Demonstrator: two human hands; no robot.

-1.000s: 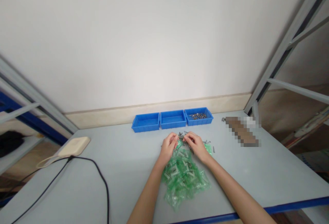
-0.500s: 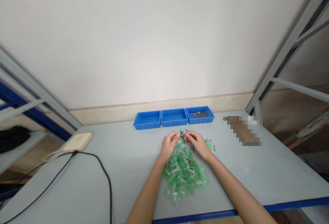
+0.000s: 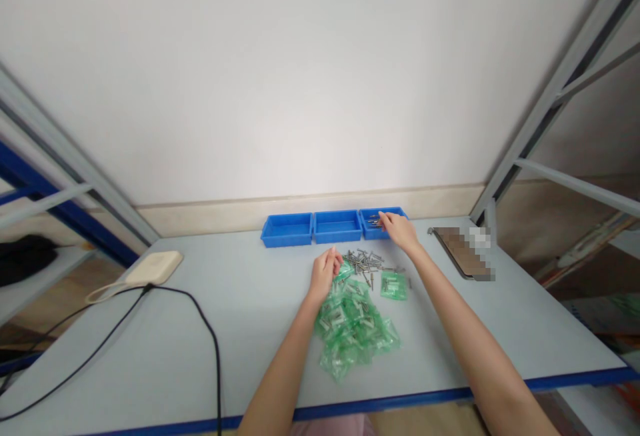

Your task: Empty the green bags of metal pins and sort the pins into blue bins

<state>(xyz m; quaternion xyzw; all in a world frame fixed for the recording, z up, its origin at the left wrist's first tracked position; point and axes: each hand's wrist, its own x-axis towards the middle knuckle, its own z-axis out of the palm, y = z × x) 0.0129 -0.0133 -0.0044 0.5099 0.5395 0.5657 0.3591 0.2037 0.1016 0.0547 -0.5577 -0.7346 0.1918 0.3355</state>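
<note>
We take the pile of green packets (image 3: 353,329) on the worktop (image 3: 240,343) as our marker. Our left hand (image 3: 325,269) sits at the pile's far left edge, its grip pinched on a green packet (image 3: 343,271). Our right hand (image 3: 399,229) reaches well beyond the pile to the right blue bin (image 3: 369,234), fingertips down over the binned screws (image 3: 374,221); whether that grip holds one or is slack, we cannot tell. Loose screws (image 3: 364,263) lie scattered just beyond the pile, between it and the bins, and a lone packet (image 3: 393,285) lies just right of its far end. We judge the work early: only a few screws sit in the right bin, the middle bin (image 3: 337,226) and left bin (image 3: 287,229) look bare, and most packets seem unopened. Far left of the pile a black cable (image 3: 200,316) runs to a beige device (image 3: 150,268)
</note>
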